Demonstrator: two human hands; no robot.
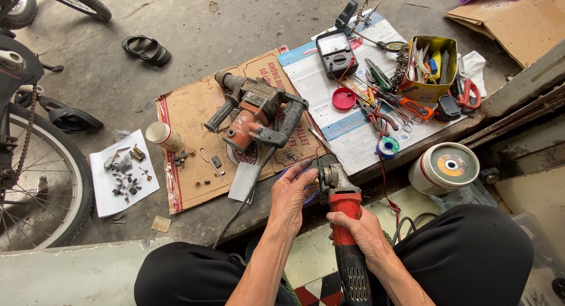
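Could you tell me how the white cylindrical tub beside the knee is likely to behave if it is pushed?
The white tub stands upright, broad and squat, so it would probably slide rather than tip. The grinding disc lies flat on top and might slip off if jolted. The tub's weight cannot be judged.

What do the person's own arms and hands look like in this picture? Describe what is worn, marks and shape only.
Both forearms are bare, with no sleeves, gloves, watch or rings visible. The left hand and right hand look lean and sinewy, with dark grime on the fingers. Black trousers cover the knees.
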